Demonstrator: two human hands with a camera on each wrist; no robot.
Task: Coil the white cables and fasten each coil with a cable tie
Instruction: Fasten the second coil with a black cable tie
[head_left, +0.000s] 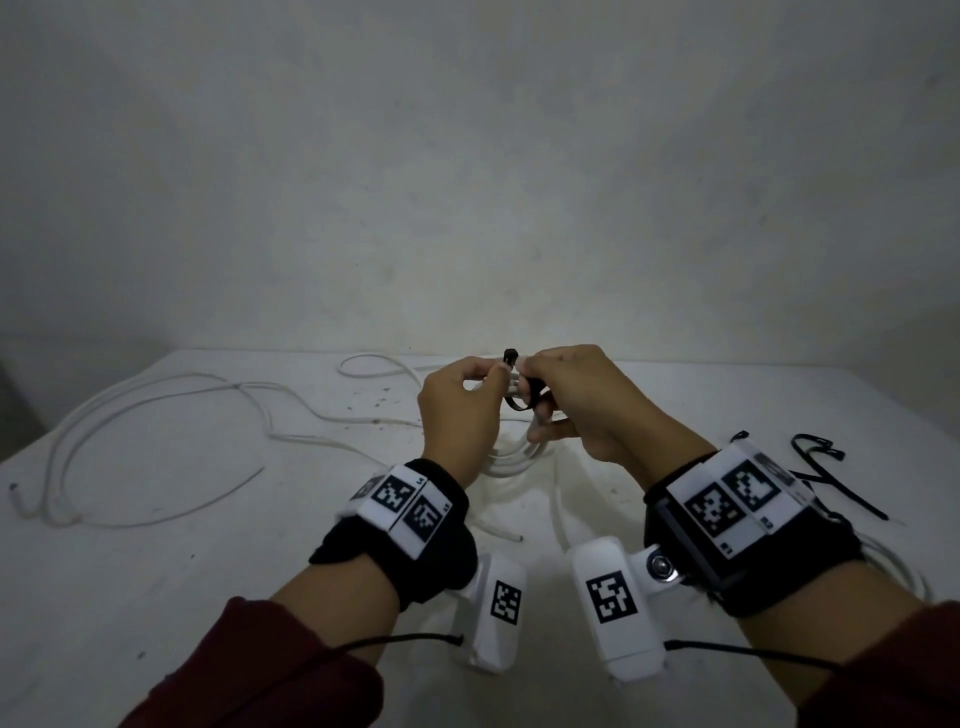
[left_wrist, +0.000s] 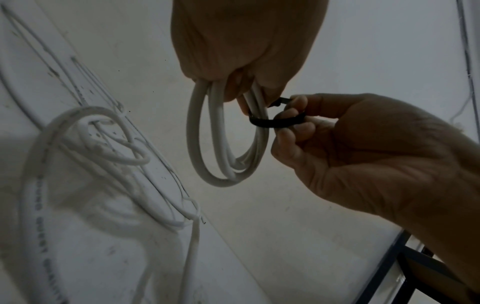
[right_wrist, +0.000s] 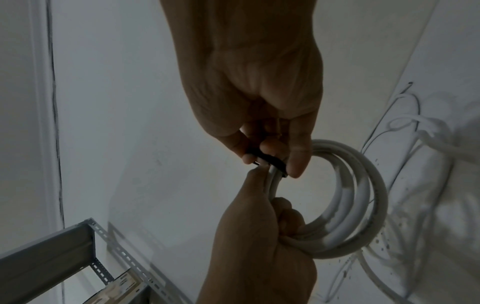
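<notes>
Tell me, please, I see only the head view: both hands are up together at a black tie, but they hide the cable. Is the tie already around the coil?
Observer: Yes. In the left wrist view the black cable tie loops round the strands of the white coil, and the right hand pinches it.
Operator: Does the left hand hold the coil?
Observer: Yes. The left hand grips the bundled strands in its fist, and the loops hang free above the table.
Operator: What is beside the table?
Observer: The right wrist view shows a grey metal shelf frame with punched holes, lower than the hands.
</notes>
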